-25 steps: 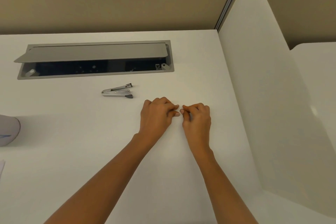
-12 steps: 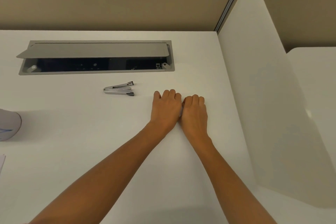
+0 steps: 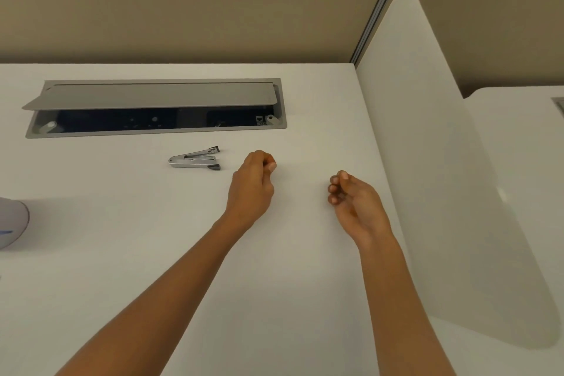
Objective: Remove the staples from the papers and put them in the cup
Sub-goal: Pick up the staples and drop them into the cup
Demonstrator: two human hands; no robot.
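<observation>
Desk (image 3: 152,253): showing plain white, unpatterned.
Staple remover (image 3: 195,159): gleaming silver chrome, ending in black tips.
Cup (image 3: 12,223): appearing pale greyish white, carrying a thin blue mark.
Cable box lid (image 3: 158,96): showing flat matt grey.
Cable box interior (image 3: 137,122): looking near-black.
Divider (image 3: 442,192): showing plain white, shading greyer lower down.
Wall (image 3: 213,3): showing even beige-brown.
Wall strip (image 3: 378,6): running metallic grey.

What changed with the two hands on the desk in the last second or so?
The hands, pressed side by side a moment ago, have parted. The right hand swung out to the right and turned its palm inward, fingers loosely curled. The left hand stayed near its spot, fingertips pinched; whether it holds anything is too small to tell. The staple remover and cup did not move.
</observation>
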